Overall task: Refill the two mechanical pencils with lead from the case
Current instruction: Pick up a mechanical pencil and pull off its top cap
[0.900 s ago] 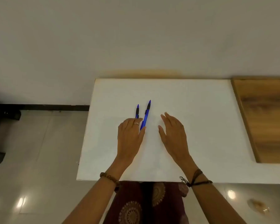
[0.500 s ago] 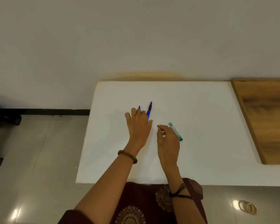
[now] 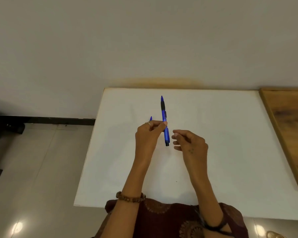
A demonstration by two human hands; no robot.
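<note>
On the left, the left hand (image 3: 147, 134) pinches the blue mechanical pencil (image 3: 164, 121) at mid-barrel between thumb and fingertips, holding it lifted with its tip pointing away from the person and its cap end toward them. Just behind that hand, only the tip of the second pencil (image 3: 150, 118) shows; it seems to lie on the white tabletop (image 3: 222, 152), mostly hidden by the knuckles. To the right, the right hand (image 3: 190, 143) hovers just beside the held pencil's cap end, fingers loosely curled; whether they hold anything cannot be told. The lead case is not visible, possibly hidden by that hand.

The likely risk is the light pinch: pulling the cap could twist the barrel loose and drop it onto the second pencil or the tabletop. Thin lead could snap or scatter on the white surface.

Further right, a wooden board (image 3: 287, 134) lies well apart, in nobody's way. Nothing blocks the hands.
</note>
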